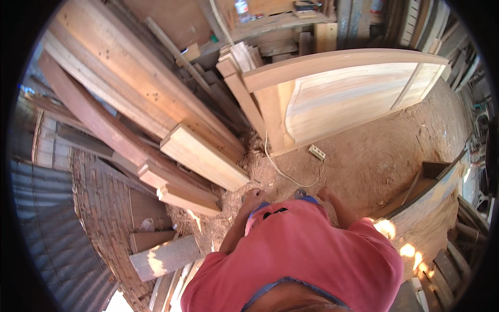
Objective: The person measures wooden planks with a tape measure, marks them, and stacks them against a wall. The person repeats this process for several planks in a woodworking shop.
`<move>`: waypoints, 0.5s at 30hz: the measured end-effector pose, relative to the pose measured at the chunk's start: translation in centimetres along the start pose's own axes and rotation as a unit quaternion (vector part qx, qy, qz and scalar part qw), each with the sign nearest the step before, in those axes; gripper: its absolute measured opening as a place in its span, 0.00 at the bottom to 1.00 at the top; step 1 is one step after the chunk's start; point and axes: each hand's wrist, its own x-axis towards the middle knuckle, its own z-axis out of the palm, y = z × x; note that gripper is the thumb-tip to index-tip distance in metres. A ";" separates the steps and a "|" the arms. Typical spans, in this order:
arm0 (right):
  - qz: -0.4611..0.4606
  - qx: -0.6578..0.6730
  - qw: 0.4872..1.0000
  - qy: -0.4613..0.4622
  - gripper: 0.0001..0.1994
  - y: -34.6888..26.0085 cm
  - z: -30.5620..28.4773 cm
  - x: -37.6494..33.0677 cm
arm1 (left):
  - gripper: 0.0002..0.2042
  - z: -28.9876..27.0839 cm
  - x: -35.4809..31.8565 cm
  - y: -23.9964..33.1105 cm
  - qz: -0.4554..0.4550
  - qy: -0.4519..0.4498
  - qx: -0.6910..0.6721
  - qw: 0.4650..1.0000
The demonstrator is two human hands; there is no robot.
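Head view shows a bottle (242, 10), contents unclear, beyond the left hand (254, 197).

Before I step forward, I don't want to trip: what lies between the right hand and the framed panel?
In the head view, a power strip and part of a pale cord lie on the floor between the right hand and the panel.

Cannot make out fingers on the left hand (254, 196), too small on the near side of the arched wooden panel (353, 99), nor tell any grip there. Likewise with the right hand (326, 193). Can see only part of the bottle (242, 10) behind the panel, cropped by the upper edge. Cannot follow the corrugated sheet (60, 223), well left of the panel, past the dark rim.
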 end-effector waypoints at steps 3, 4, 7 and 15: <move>0.018 0.057 0.992 0.109 0.20 2.3 -0.4 -2.8 | 0.22 3.1 1.0 6.5 0.036 -0.052 -0.017 0.998; 0.032 0.072 0.987 0.137 0.20 3.0 -0.5 -4.0 | 0.22 4.1 1.4 8.3 0.034 -0.082 -0.020 0.996; 0.110 0.156 0.946 0.261 0.10 3.4 -0.7 -7.0 | 0.22 7.0 2.6 13.1 0.145 -0.119 -0.021 0.982; 0.271 0.638 0.671 0.264 0.10 2.7 4.5 -14.6 | 0.15 9.7 8.1 21.0 0.283 -0.163 0.078 0.942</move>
